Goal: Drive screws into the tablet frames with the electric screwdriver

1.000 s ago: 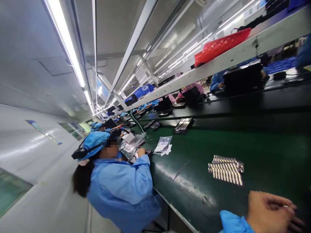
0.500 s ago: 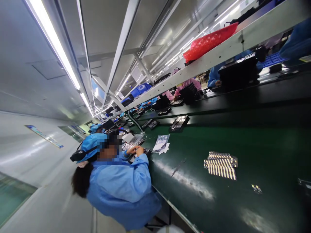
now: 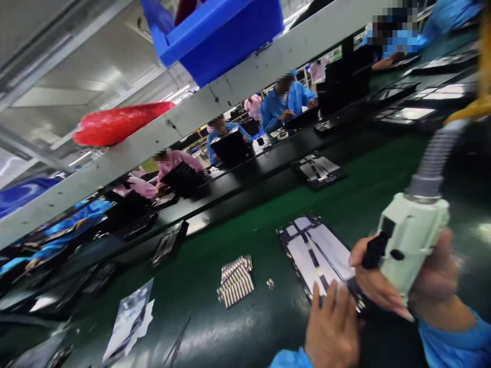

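My right hand [image 3: 433, 276] is wrapped round the pale green body of what looks like an electric screwdriver [image 3: 406, 245]. A grey ribbed sleeve rises from its top; its lower tip is hidden. Under it lies a flat, dark-edged, tablet-like assembly [image 3: 307, 245] with white panels and dark strips. My left hand [image 3: 333, 327] rests with fingers stretched out over the near edge of this assembly. To its left on the green bench are a stack of small striped strips [image 3: 236, 281] and a tiny loose piece [image 3: 270, 282].
A similar assembly [image 3: 318, 171] lies further back. At the left are a clear plastic bag [image 3: 130, 317] and a thin dark strip [image 3: 178, 340]. Overhead, a white beam [image 3: 238, 76] carries a blue bin [image 3: 226, 41] and a red wrapped bundle [image 3: 118, 122]. Several co-workers sit across the line.
The view has swung right, from the co-worker beside me to the bench before me. Both my hands, the screwdriver and the near assembly have come into sight.
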A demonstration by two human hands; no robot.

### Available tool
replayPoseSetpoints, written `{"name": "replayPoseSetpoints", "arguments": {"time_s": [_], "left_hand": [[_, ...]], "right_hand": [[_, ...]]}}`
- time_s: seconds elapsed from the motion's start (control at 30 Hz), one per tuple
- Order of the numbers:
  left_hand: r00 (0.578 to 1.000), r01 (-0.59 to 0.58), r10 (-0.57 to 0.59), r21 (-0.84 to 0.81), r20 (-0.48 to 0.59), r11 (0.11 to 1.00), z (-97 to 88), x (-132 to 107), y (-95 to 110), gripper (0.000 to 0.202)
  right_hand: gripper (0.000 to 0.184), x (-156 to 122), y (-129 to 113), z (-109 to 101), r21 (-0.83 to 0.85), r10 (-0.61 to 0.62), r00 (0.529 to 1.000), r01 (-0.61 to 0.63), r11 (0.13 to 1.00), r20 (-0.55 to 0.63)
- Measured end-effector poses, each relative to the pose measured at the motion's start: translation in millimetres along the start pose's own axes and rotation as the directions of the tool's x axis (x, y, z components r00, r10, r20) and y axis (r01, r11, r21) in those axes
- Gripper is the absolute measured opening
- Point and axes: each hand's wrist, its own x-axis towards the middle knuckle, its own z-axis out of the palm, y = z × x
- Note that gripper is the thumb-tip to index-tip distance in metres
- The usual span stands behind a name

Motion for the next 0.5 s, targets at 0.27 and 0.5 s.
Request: {"name": "replayPoseSetpoints", "arguments": {"time_s": [0.27,0.5], "left_hand": [[0.934,0.348,-0.349,0.028,0.075,0.937,19.9,53,-146,0.032],[0.880,0.460,-0.465,0.069,0.099,0.885,15.7,58,-151,0.039]], "right_hand": [[0.102,21,15,8,0.201,0.004,0.988,-0.034,0.979,0.152],[0.081,30,16,13,0.201,0.032,0.989,-0.061,0.978,0.145]]}}
